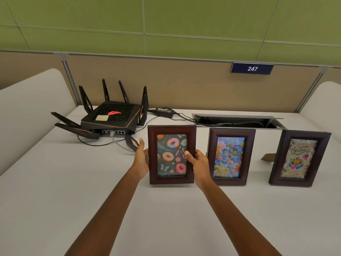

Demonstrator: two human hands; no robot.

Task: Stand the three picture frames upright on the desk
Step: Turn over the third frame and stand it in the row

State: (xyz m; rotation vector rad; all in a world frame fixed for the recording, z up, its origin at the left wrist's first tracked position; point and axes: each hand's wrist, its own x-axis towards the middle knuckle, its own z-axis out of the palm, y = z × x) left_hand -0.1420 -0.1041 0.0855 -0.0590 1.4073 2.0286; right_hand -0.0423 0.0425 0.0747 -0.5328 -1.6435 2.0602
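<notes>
Three dark wooden picture frames stand upright in a row on the white desk point(55, 182). The donut frame point(171, 154) is leftmost, its bottom edge on the desk. My left hand point(142, 159) presses against its left side, fingers reaching behind it. My right hand point(198, 163) grips its right side, thumb on the glass. The flower frame point(230, 157) stands in the middle, just right of my right hand. At the far right is the birthday frame point(299, 158), angled slightly, with its cardboard stand point(268, 157) showing behind.
A black router point(110, 115) with several antennas sits at the back left, its cables trailing toward the donut frame. A power adapter point(163, 111) and an open cable tray point(238, 121) lie along the back edge. A partition with the sign 247 point(251, 68) rises behind.
</notes>
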